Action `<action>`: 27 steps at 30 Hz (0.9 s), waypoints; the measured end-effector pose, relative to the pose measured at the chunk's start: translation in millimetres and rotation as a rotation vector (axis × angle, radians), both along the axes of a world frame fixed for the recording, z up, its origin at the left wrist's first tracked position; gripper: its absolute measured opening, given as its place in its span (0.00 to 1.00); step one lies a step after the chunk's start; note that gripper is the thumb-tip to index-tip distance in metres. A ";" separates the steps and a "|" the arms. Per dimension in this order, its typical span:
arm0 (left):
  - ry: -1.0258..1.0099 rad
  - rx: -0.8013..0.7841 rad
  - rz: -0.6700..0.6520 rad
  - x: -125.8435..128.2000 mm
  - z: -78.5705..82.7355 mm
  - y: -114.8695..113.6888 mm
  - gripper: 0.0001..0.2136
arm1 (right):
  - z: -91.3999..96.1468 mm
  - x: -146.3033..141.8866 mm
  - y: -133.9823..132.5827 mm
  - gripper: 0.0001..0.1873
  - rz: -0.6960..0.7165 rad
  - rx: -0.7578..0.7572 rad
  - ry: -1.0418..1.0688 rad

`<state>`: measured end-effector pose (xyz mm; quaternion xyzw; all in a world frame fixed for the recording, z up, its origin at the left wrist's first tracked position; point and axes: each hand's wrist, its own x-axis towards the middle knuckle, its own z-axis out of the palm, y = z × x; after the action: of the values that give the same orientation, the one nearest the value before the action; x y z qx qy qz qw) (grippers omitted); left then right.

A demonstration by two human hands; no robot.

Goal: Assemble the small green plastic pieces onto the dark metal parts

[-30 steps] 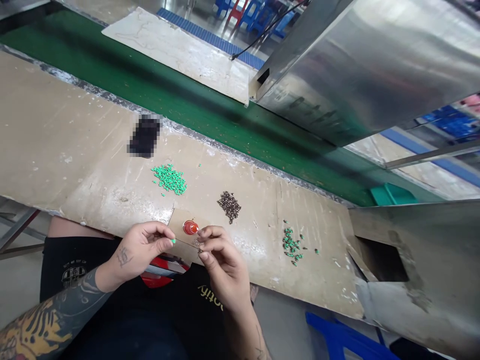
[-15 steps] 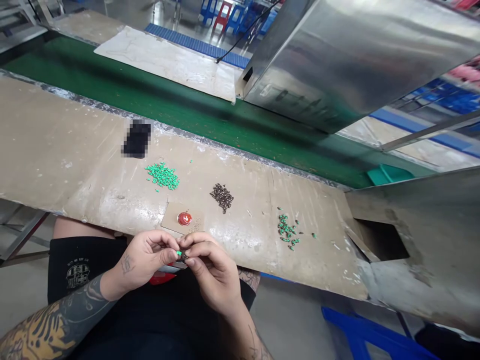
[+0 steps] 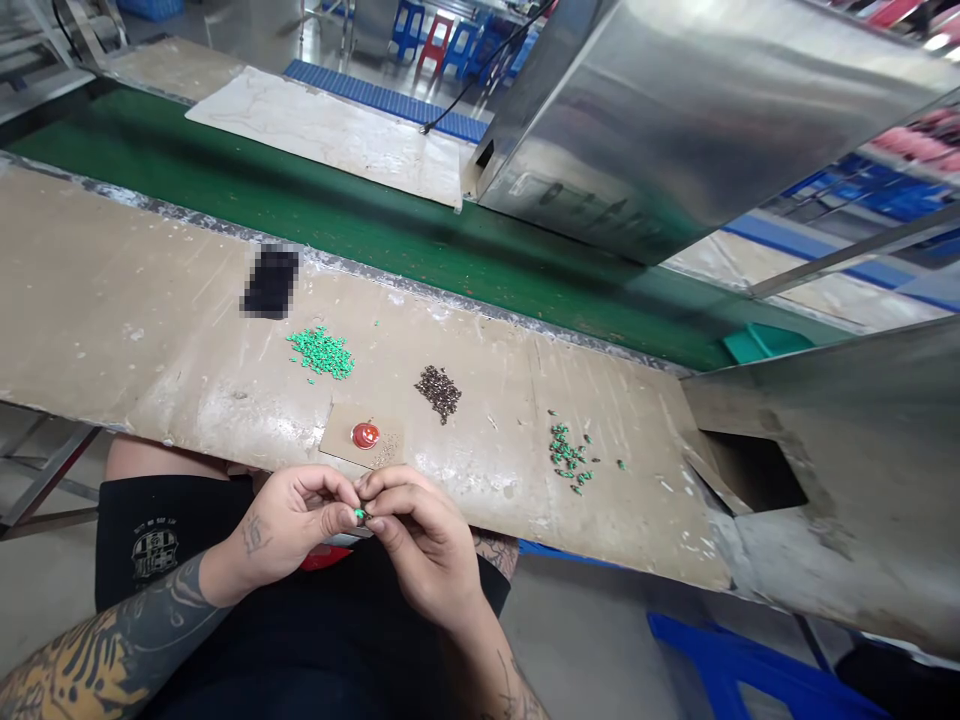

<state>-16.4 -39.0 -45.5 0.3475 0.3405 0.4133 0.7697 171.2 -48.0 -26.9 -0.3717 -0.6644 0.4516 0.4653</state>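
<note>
My left hand (image 3: 289, 520) pinches a small green piece (image 3: 360, 514) between thumb and forefinger, just off the table's near edge. Against it, my right hand (image 3: 424, 540) closes its fingertips on a tiny dark piece (image 3: 367, 517); the fingers hide most of both. Beyond my hands, a piece of cardboard (image 3: 337, 430) carries a shallow round holder of red-orange stuff (image 3: 365, 434) and scattered tiny grains (image 3: 388, 447). Farther back lie a pile of small green pieces (image 3: 322, 353) and a pile of dark brown shiny pieces (image 3: 438, 393). To the right are several green-and-dark joined pieces (image 3: 570, 458).
A blurred black object (image 3: 270, 282) lies at the table's far edge. Behind runs a green conveyor belt (image 3: 360, 240), with a metal housing (image 3: 660, 130) over it. A metal panel with a square opening (image 3: 754, 470) stands at the right. A blue stool (image 3: 720, 650) is below right.
The view has shifted slightly, so the table and its piles appear a little farther left. Both hands stay together, with the green piece slightly lower between the fingertips.
</note>
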 end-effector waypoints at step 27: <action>0.361 0.532 0.005 -7.1 10.8 1.5 0.07 | 2.6 2.2 3.0 0.08 0.143 -0.080 -0.011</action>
<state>-23.5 -37.5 -34.6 0.6032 0.3525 0.4214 0.5782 173.3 -45.0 -24.3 -0.3438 -0.6732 0.5079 0.4132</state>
